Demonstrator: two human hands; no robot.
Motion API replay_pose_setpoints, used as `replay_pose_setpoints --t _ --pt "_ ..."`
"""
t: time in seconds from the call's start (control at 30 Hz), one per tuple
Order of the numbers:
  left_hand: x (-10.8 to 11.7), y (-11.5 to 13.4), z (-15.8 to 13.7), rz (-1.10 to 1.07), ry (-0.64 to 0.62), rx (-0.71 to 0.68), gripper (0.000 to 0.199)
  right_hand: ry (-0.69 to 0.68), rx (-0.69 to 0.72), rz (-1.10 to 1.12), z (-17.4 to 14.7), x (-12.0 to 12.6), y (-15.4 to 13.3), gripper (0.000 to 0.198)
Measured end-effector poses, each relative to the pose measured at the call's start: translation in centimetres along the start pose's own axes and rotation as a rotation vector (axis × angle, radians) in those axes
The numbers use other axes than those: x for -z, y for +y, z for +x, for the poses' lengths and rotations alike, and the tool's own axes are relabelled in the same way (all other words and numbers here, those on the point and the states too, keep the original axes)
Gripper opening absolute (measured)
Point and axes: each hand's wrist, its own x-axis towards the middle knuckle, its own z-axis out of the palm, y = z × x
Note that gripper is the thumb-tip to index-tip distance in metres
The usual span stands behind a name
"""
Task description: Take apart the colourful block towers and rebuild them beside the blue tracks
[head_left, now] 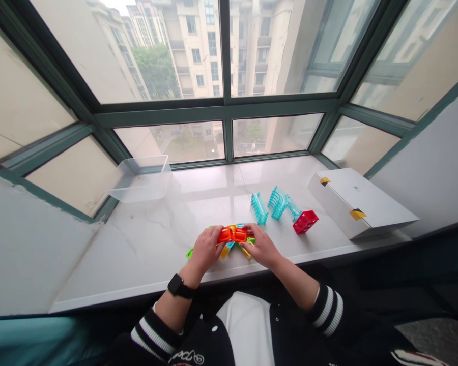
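Observation:
My left hand and my right hand meet over the front of the sill, each closed on one end of an orange-red plastic toy block piece with hollow sections. Beneath it lie several loose toy pieces, among them a green one, a yellow one and a blue one. My fingers partly cover this pile, so the shapes of the lower pieces are hard to make out. A dark watch sits on my left wrist.
Right of my hands stand clear turquoise track pieces and a red open-sided block. A white box with yellow-black tabs is at the far right. At the back left sits a clear plastic bin. Windows border the marble-look sill.

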Motion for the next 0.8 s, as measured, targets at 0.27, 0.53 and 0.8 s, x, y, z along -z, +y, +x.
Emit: replay_pose_setpoints --t 0.27,0.53,0.8 --pt "1.8 -1.3 2.0 0.216 -0.246 0.315 0.046 -0.162 0.048 -0.265 -2.3 -3.1 2.7 0.048" --pt "0.5 -1.0 5.1 0.362 -0.530 0.132 0.047 -0.175 0.149 -0.355 -3.1 -4.0 4.0 0.046" --pt "1.1 -3.2 3.5 0.180 -0.314 0.150 0.049 -0.166 0.207 -0.448 -3.5 -5.8 4.9 0.050"
